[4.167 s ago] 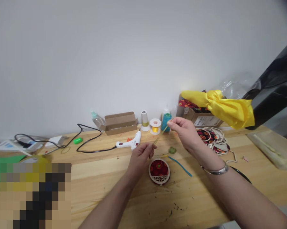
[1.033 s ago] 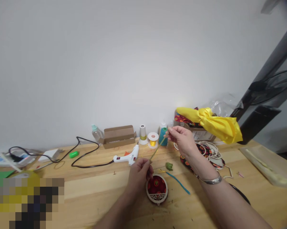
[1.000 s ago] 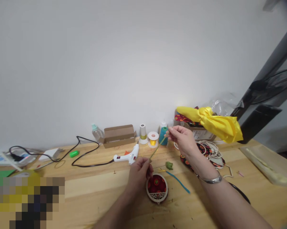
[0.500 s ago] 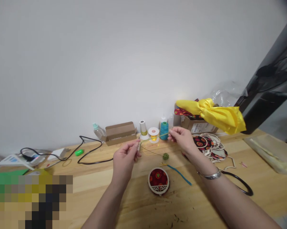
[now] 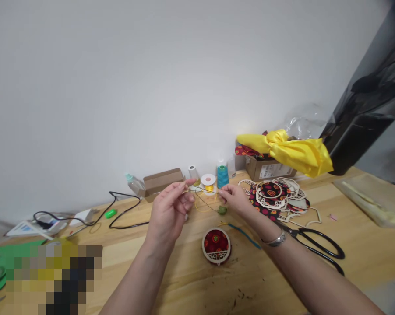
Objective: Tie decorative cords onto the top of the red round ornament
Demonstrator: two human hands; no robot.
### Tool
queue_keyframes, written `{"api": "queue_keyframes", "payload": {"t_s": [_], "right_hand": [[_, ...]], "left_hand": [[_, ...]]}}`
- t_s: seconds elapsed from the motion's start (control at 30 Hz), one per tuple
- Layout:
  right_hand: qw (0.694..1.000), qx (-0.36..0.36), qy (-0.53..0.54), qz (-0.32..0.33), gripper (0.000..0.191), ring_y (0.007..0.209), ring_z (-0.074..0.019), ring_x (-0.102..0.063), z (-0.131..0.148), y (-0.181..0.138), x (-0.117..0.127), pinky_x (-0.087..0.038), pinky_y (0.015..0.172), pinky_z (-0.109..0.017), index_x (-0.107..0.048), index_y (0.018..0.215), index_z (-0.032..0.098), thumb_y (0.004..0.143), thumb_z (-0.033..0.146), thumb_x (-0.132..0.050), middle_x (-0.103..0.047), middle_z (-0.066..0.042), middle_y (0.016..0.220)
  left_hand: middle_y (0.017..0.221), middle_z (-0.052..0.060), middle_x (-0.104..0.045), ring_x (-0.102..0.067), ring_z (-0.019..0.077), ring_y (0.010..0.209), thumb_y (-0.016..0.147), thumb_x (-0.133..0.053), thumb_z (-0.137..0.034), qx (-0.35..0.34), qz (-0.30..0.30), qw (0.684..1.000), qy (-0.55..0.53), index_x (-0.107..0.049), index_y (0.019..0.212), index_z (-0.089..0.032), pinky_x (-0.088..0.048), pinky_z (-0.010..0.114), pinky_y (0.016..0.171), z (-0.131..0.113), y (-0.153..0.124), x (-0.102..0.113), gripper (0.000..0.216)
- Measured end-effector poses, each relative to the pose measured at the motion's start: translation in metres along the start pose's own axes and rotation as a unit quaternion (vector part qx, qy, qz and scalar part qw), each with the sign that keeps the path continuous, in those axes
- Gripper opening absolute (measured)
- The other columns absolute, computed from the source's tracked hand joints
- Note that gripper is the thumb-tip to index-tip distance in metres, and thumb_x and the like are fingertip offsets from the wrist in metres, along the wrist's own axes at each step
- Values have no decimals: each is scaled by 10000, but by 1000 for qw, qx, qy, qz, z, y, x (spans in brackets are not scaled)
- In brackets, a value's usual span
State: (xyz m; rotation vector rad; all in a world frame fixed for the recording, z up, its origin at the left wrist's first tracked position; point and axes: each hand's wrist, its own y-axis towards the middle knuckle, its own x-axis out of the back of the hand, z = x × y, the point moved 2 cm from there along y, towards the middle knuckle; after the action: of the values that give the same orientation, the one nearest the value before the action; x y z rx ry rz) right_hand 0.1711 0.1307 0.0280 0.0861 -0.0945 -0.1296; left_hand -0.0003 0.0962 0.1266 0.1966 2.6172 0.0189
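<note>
My left hand (image 5: 169,210) is raised over the wooden table (image 5: 191,280), its fingers pinching one end of a thin yellow-green cord (image 5: 204,191). The other end is pinched by my right hand (image 5: 236,200), which wears a silver bracelet. A loop of the cord hangs between the two hands, with a small green bead (image 5: 221,210) at its low point. Below the hands lies a round red ornament in a pale wooden frame (image 5: 216,244), with a blue strip (image 5: 245,234) beside it.
Thread spools (image 5: 222,176), a cardboard box (image 5: 161,181) and a small bottle (image 5: 133,183) line the wall. A black cable (image 5: 118,210) runs left. At right lie several framed ornaments (image 5: 276,197), black scissors (image 5: 315,247), yellow cloth on a box (image 5: 289,151) and a plastic tray (image 5: 371,203).
My left hand rose from near the red ornament to the height of my right hand. The cord now runs nearly level between them. The view shifted, and scissors came into sight.
</note>
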Motion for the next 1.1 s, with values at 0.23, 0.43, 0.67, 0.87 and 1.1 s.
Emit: {"api": "queue_keyframes", "payload": {"t_s": [0.23,0.43,0.67,0.87,1.1], "right_hand": [[992,22,-58,106,180,344,-69,-442,2,-20,-15,-329,347,-175,-466,818,198,859,294,-321,-600,37,613],[972,58,-205,102,205,493,-102,-506,3,-19,-7,-341,468,-196,-454,710,188,871,241,-339,-584,4,591],[917,73,-392,15,215,639,-160,-533,5,-8,18,-287,567,-249,-507,828,172,888,268,-324,-609,-58,714],[872,71,-485,-12,210,741,-200,-562,0,-3,27,-308,623,-273,-539,875,149,876,230,-346,-628,-111,828],[848,78,-524,-20,184,810,-236,-556,8,-7,36,-362,675,-305,-566,882,102,828,131,-392,-594,-163,894]], "left_hand": [[885,70,-650,-497,64,548,721,-577,-156,-11,18,999,-26,-556,668,-135,-393,184,485,1,3,-2,61],[748,23,-613,-434,44,490,697,-619,-173,-56,-11,998,19,-569,680,-138,-316,149,414,3,-2,3,64],[680,0,-527,-475,86,597,726,-601,-178,-68,-13,998,-3,-546,687,-150,-400,193,542,6,-10,18,73],[622,-17,-467,-454,88,588,734,-590,-165,-96,-23,995,-11,-537,677,-151,-405,196,555,-4,-17,31,79],[626,-17,-471,-451,85,584,739,-579,-153,-153,-77,985,22,-535,681,-154,-404,191,542,-21,-20,52,74]]}}
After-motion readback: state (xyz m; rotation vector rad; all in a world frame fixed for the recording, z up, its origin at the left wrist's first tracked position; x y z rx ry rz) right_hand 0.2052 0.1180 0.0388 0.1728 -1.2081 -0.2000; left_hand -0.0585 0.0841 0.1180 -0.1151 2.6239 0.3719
